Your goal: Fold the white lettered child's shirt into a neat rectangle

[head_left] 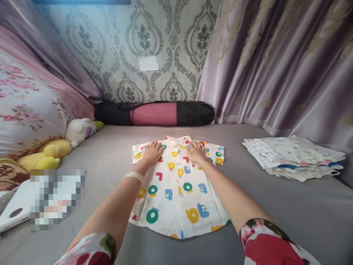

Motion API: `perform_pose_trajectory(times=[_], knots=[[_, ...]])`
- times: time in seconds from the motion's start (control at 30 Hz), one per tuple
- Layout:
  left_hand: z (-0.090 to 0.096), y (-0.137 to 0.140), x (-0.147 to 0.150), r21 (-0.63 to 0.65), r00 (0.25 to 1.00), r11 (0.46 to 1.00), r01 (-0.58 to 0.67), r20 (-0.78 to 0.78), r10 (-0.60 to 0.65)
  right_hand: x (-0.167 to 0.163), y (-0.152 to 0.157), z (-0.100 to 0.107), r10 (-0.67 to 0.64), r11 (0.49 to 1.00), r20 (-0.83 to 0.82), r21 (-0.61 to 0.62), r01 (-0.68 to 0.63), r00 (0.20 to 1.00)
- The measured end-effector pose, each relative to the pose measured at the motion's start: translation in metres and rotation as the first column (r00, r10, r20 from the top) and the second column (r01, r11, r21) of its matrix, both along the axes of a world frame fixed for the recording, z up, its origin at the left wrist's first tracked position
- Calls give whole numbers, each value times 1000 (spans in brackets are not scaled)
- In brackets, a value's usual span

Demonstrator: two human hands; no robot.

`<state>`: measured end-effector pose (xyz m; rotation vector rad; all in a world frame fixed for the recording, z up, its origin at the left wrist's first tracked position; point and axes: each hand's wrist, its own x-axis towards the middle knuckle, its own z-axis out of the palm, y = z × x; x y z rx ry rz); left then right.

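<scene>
A small white short-sleeved shirt (171,198) with colourful letter prints lies flat and front side up, its collar away from me and its buttons down the middle. My left hand (153,152) rests flat on its left shoulder area, fingers stretched out. On the other side of the collar, my right hand (196,151) lies flat on the upper right of the shirt, fingers extended. Neither hand grips the cloth visibly. A pale bangle (135,176) circles my left wrist.
A stack of folded clothes (295,156) lies at the right on the grey sheet (110,158). Along the patterned wall is a black and pink rolled bag (154,113). Plush toys (45,154), a floral pillow (26,106) and a white device (20,206) are at the left. Curtains (275,66) hang right.
</scene>
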<state>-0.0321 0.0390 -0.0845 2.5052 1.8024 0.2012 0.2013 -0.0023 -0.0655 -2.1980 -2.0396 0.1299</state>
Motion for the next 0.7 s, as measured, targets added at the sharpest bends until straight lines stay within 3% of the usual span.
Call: perform_pose_trajectory(times=[0.17,0.3,0.47,0.6,0.7], knots=[[-1,-1,-1,-52,998,997,-52,-22,51,-6,5,-2,-93,993,-5,75,94,996],[15,0,11,-84,994,993,-88,-67,83,-11,11,0,-144,986,-50,78,147,988],[34,3,36,-95,970,966,-239,-76,233,-23,17,-1,-233,960,-110,134,247,966],[29,2,49,20,981,981,-193,31,192,-29,17,-11,-239,934,-76,256,251,968],[17,4,55,66,984,990,-128,136,118,-29,17,-17,-224,931,-70,279,234,972]])
